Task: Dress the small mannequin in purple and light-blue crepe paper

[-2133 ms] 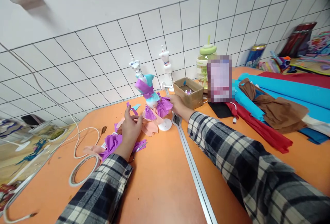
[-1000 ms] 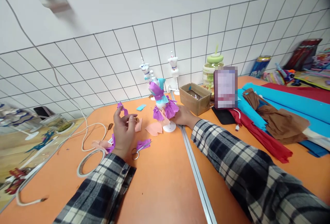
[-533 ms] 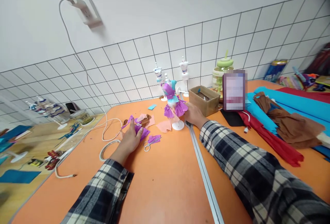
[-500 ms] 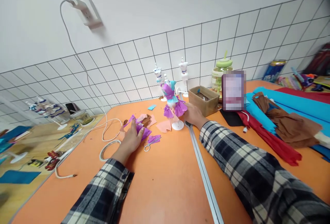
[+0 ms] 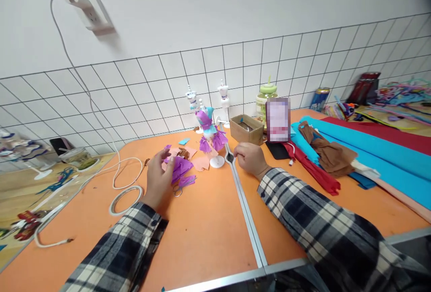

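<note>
1. The left hand (image 5: 158,179) was at the near left side of the purple crepe scraps (image 5: 182,169), its fingers released and parted from the thumb; whether they touched the scraps could not be told.
2. The right hand (image 5: 252,158) was just beside the small dressed mannequin (image 5: 209,131) but apart from it, its fingers curled inward; whether they gripped anything could not be told.
3. That mannequin stood upright on its round white base, on the tabletop (image 5: 212,238) between the two hands, with a purple and blue top and a gathered purple skirt.
4. Peach pieces (image 5: 201,163) lay by its base, scissors (image 5: 178,189) just in front of the purple scraps, and a tape roll (image 5: 113,204) left of the left hand.
5. Behind the right hand sat a cardboard box (image 5: 246,137).
</note>
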Demonstrator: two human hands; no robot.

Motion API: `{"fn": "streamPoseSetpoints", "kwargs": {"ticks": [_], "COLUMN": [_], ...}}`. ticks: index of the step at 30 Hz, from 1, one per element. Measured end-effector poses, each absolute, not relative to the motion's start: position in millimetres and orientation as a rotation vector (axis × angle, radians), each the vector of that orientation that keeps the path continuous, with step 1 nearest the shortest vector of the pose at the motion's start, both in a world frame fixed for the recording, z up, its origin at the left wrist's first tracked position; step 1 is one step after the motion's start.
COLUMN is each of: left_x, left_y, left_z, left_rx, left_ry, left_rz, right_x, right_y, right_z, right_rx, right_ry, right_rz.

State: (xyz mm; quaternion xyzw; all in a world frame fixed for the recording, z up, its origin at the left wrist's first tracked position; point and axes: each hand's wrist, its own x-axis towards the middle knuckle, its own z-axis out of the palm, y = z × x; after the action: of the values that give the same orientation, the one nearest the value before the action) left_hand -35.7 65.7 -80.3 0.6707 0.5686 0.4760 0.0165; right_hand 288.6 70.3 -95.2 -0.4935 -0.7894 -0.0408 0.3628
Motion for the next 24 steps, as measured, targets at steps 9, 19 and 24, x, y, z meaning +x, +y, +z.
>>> {"fn": "streamPoseSetpoints", "kwargs": {"ticks": [9,19,24], "left_x": [-4.6,11.4,8.0], "left_y": [23.3,19.9,22.7], "left_z": [-77.3,-80.6,-77.9], "left_rx": [1.525,1.594,1.634], "left_ry": [0.879,0.903,0.971], "left_rz": [1.069,0.945,0.939], "right_x": [224.9,212.6,222.4], "right_y": [7.8,14.9,21.3], "right_z": [-86.3,-97.6,-95.6], "right_rx": [-0.866,-0.941,-1.164], "right_ry": [-1.869,-1.724,-1.668], "right_rz": [0.53,1.082,1.118]}}
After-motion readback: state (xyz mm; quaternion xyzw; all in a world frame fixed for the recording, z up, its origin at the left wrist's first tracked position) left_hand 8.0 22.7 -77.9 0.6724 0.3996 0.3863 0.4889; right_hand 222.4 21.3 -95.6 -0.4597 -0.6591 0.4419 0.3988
